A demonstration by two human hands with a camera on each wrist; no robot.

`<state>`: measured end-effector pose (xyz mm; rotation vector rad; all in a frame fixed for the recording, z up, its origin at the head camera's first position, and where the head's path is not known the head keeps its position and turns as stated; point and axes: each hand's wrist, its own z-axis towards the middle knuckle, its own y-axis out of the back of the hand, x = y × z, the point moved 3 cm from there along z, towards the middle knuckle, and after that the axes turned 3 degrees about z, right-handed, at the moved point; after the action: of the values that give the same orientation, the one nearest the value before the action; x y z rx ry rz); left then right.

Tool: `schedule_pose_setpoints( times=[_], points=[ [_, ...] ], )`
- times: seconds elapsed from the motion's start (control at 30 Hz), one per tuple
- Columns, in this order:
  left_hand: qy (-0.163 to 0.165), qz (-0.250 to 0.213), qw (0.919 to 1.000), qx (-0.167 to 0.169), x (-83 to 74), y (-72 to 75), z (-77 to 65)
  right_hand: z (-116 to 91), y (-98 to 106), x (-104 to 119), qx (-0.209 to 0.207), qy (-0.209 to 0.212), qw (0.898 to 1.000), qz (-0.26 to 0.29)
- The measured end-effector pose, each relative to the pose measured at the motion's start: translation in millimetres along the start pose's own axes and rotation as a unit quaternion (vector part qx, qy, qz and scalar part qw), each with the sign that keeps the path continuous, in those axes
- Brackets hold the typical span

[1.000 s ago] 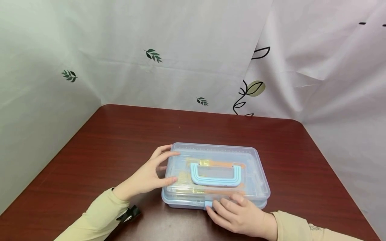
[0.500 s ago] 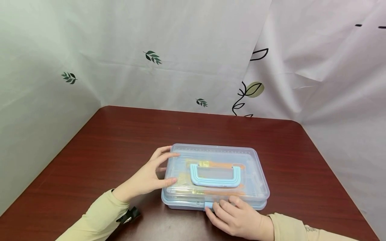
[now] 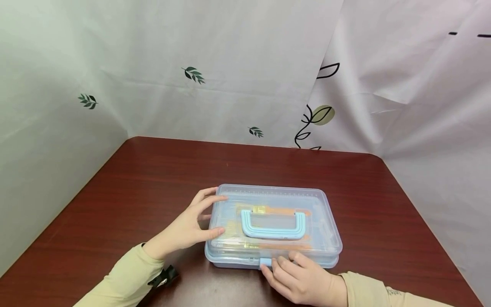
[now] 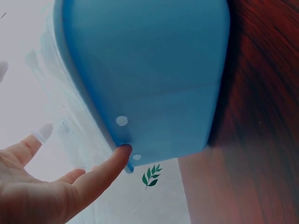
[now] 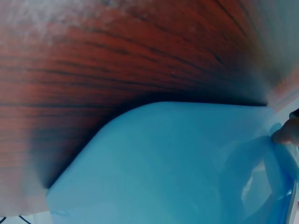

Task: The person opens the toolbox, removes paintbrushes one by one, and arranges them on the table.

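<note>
A translucent pale-blue plastic storage box (image 3: pixel 322 221) lies on the table, lid down, with a light-blue carry handle (image 3: pixel 273 233) folded flat on top. Through its lid show blurred, long orange-handled items (image 3: pixel 285 211) with yellowish ends. My left hand (image 3: pixel 184 226) rests on the box's left end, thumb and forefinger spread on the lid. In the left wrist view, a straight finger (image 4: pixel 107 172) touches the rim of the blue side wall. My right hand (image 3: pixel 301 279) grips the blue latch (image 3: pixel 265 262) at the front with curled fingers; a fingertip (image 5: pixel 286 133) shows at the right wrist view's edge.
The dark red wood table (image 3: pixel 161 170) has rounded far corners. A pale cloth (image 3: pixel 230 64) with leaf prints hangs behind it and along both sides. A black strap piece (image 3: pixel 165 276) sits at the left cuff.
The right fingers shift very slightly at the latch. The left hand keeps its place on the box, and the whole head view moves a little.
</note>
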<state>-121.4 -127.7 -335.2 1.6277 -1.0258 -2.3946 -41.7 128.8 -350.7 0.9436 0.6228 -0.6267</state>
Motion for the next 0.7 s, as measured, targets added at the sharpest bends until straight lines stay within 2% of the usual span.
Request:
schedule_pose_setpoints(
  times=[0.3,0.7],
  points=[
    [-0.001,-0.001,1.0000,-0.001,0.9,-2.3,-2.2,8.1,6.0,-4.4,-0.026,-0.001,1.000,0.012],
    [-0.001,0.004,1.0000,-0.005,0.9,-0.4,-0.8,10.4,6.0,-7.4,-0.031,-0.002,0.999,0.022]
  ],
)
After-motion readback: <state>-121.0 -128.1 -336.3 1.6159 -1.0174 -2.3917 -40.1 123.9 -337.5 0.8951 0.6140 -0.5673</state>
